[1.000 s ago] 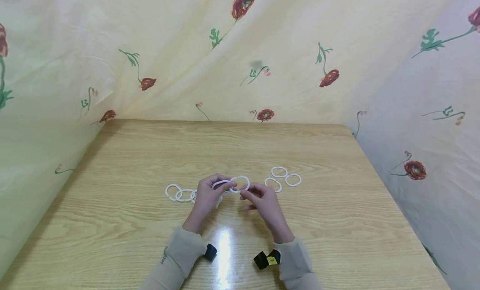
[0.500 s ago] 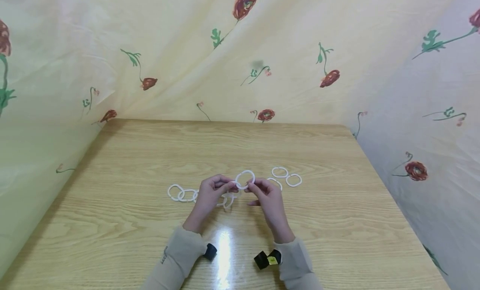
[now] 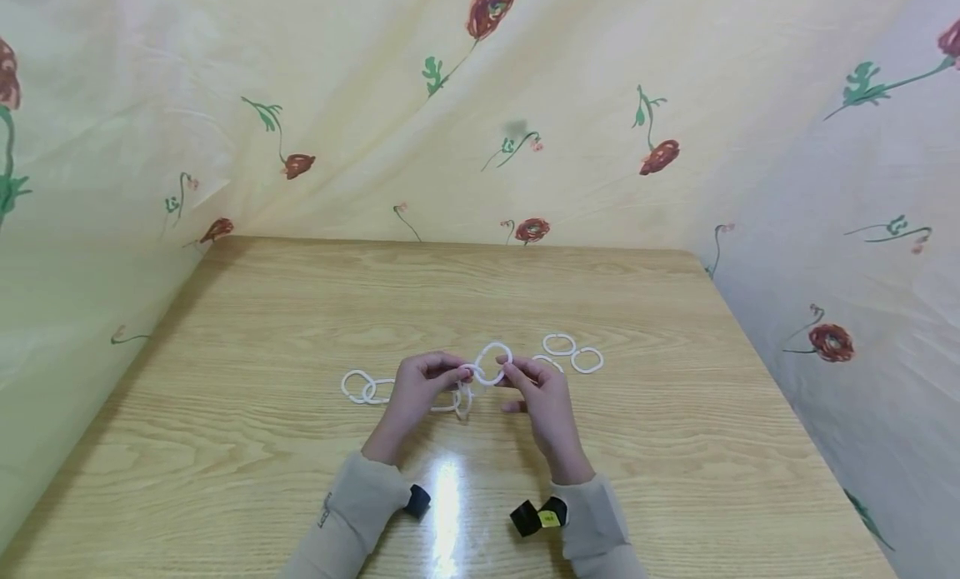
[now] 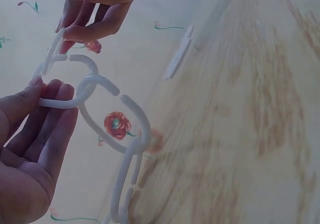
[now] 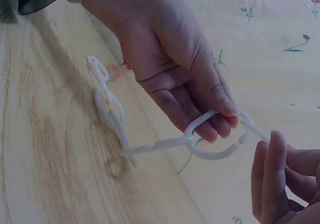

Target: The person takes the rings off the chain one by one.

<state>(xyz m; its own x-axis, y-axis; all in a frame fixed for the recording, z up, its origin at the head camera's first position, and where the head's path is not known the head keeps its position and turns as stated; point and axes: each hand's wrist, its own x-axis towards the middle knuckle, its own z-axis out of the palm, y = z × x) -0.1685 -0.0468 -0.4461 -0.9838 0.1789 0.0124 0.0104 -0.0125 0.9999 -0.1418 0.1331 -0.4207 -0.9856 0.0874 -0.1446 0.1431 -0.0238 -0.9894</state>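
My left hand [image 3: 416, 391] pinches a white plastic chain link [image 4: 60, 104] between thumb and fingertips. From that link a chain of several joined links [image 4: 142, 119] hangs down, and its far end [image 3: 355, 371] lies on the table to the left, partly hidden behind the left hand. My right hand [image 3: 546, 400] pinches the far side of another white link [image 3: 495, 344], held up between the two hands. This link overlaps the left hand's link right at the left fingertips. Each link has a small gap in its loop, as the left wrist view shows.
Two loose white links, a nearer-left one [image 3: 558, 335] and one to its right [image 3: 587, 349], lie on the wooden table [image 3: 300, 304] beyond the right hand. A third link [image 3: 547, 358] is partly covered by that hand. Flower-printed cloth [image 3: 360, 129] surrounds the table.
The right hand's fingers have moved onto the right side of the raised link, which has shifted slightly right and turned. The chain's end on the table has slid a little to the right.
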